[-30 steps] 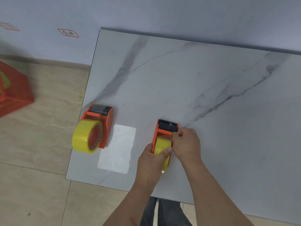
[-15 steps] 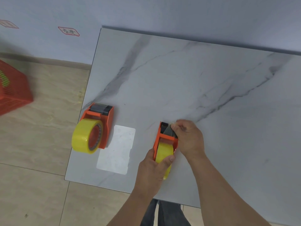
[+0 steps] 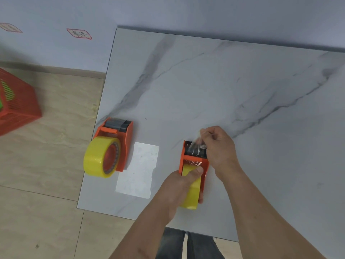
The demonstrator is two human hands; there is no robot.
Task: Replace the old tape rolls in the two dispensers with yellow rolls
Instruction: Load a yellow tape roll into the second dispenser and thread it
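Two orange tape dispensers sit near the table's front edge. The left dispenser (image 3: 122, 141) lies at the table's left edge with a yellow roll (image 3: 99, 159) mounted on it, untouched. The right dispenser (image 3: 194, 161) also carries a yellow roll (image 3: 192, 195). My left hand (image 3: 179, 186) grips that dispenser and roll from the left, thumb pressed on top of the roll. My right hand (image 3: 218, 146) pinches the clear loose tape end (image 3: 196, 144) and holds it up over the serrated blade at the dispenser's far end.
A white rectangular sheet (image 3: 139, 170) lies flat between the two dispensers. The marble table (image 3: 214, 86) stands against a pale wall. A red plastic basket (image 3: 16, 103) sits on the tiled floor to the left. My legs show below the table's front edge.
My right hand has moved from the roller area up past the blade, drawing the tape end forward and lifting it. My left hand keeps its grip on the dispenser.
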